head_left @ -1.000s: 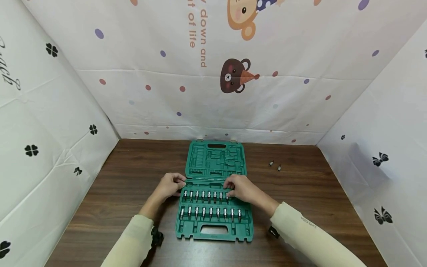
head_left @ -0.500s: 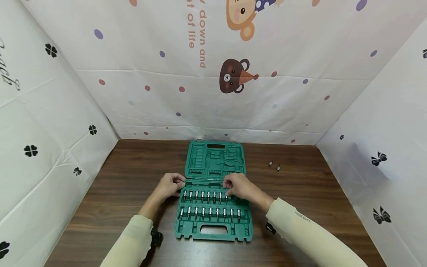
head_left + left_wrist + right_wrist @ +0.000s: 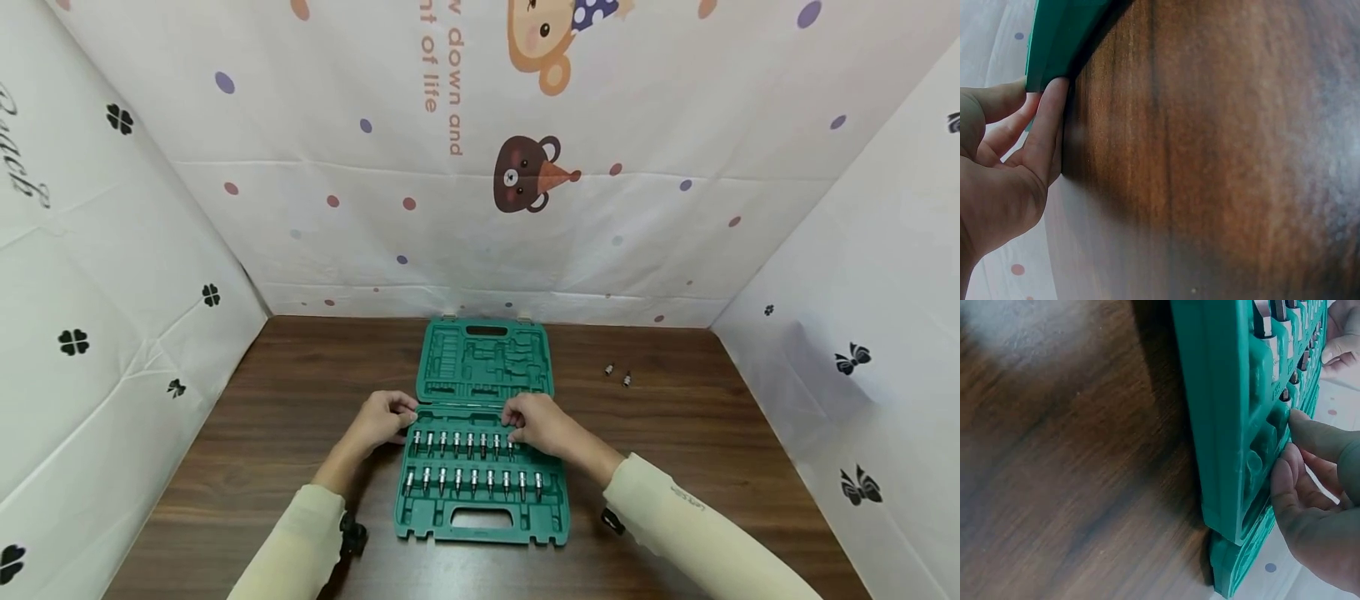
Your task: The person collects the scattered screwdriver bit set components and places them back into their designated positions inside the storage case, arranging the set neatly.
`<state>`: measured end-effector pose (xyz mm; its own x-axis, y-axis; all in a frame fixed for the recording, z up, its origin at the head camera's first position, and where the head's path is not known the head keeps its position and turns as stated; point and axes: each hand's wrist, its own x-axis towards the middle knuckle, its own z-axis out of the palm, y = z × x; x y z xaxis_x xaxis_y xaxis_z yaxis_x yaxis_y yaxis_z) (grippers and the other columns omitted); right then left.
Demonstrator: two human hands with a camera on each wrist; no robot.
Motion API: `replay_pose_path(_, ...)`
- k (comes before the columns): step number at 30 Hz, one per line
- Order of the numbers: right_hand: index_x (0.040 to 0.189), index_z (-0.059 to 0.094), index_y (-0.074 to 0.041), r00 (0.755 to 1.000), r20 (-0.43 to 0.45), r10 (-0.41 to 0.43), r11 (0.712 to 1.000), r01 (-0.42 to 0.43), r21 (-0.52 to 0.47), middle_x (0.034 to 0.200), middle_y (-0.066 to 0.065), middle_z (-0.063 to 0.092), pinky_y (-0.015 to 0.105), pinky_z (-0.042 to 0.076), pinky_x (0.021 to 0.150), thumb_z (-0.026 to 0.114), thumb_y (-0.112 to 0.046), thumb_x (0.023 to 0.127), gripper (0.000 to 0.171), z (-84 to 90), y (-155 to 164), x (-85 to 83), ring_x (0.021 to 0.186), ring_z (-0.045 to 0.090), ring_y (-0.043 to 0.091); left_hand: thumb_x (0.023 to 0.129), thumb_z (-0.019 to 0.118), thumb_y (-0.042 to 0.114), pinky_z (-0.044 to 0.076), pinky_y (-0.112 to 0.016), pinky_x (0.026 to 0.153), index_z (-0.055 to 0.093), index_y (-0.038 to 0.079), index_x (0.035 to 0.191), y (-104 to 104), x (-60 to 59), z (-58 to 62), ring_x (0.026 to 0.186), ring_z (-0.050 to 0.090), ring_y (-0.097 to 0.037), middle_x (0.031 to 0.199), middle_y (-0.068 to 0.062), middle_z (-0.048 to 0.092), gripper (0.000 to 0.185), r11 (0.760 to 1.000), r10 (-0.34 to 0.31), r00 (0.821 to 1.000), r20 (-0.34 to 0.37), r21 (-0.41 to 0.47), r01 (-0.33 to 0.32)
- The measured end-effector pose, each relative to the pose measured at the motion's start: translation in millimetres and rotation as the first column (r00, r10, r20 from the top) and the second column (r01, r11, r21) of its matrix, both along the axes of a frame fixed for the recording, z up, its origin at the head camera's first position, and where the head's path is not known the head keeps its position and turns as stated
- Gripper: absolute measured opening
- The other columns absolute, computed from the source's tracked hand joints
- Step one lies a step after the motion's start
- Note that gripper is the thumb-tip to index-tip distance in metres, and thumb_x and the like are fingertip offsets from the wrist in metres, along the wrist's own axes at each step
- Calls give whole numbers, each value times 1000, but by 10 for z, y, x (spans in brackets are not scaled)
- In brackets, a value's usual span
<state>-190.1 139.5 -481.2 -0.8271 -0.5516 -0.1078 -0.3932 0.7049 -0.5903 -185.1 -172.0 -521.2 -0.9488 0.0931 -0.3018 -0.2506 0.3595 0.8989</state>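
Both hands curl on the green case (image 3: 480, 500): left hand (image 3: 384, 419) gripping its edge, right hand (image 3: 542, 423) seemingly pinching a bit (image 3: 511, 447).

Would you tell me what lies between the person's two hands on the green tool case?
In the head view, the upper row of bits in the green tool case spans the gap between the left hand and the right hand.
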Motion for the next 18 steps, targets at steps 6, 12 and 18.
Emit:
replay_pose_path(6,106,73,-9,999,-50,21,999,-22,-28,100,3,68,28,56,76,80,-7,90,17,-19,115,59,90,64,15,102,61,1,65,-41,71,69,-2,116,14,7,-2,88,65,-24,102,-16,62,16,1000,-3,1000,1,7,3)
replay_pose_path(12,112,72,-10,998,-61,-26,994,20,-104,105,3,69,25,57,77,79,-10,92,21,-32,325,68,92,64,12,101,61,0,65,-41,71,69,-1,115,12,9,7,88,65,-24,101,-16,63,16,1000,-1,1000,-2,10,1)
replay_pose_path(18,113,72,-11,993,-94,-74,985,58,-160,107,4,70,24,58,77,77,-10,94,20,-25,527,85,91,64,10,101,62,0,65,-41,71,69,-2,116,-12,3,1,88,65,-24,102,-16,62,17,1000,-3,1000,2,19,3)
